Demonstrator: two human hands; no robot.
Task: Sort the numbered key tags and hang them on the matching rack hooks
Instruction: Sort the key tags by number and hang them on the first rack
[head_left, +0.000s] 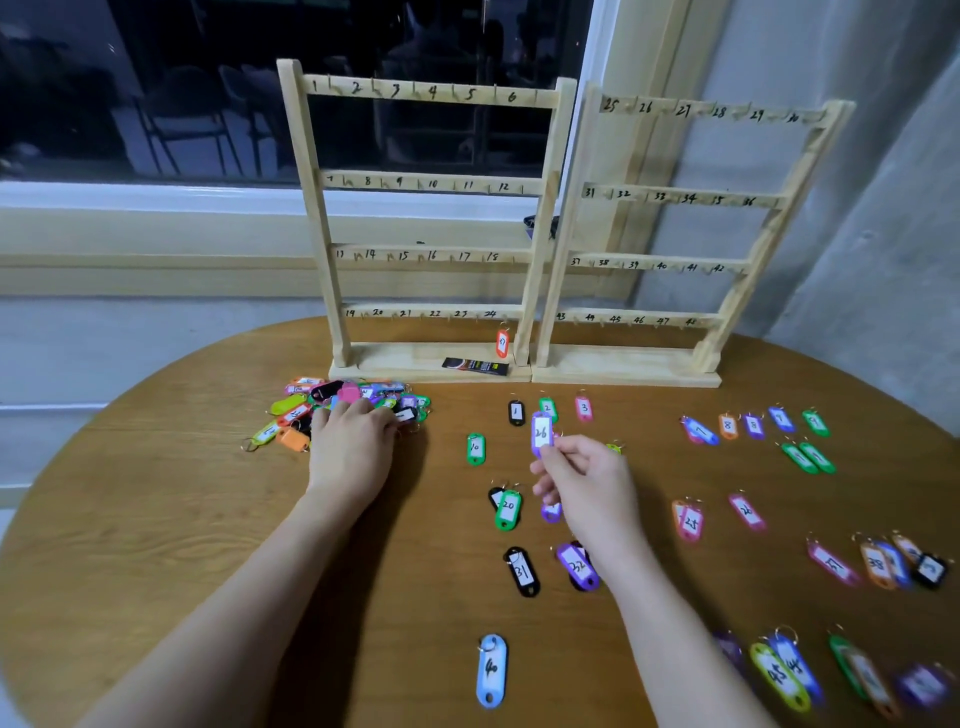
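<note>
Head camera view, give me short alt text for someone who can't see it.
A person's right hand pinches a purple key tag marked 26 above a round wooden table, while the left hand rests on a pile of unsorted tags. Two numbered wooden racks stand behind, nearly bare, with sorted tags laid in rows.

Round wooden table (156, 519) below. Dark window (208, 88) behind, chairs (182, 119) dimly seen through it. Pale sill (130, 234) underneath. Grey curtain (857, 182) at right. Small black packet (475, 365) lying flat, far side of table.
</note>
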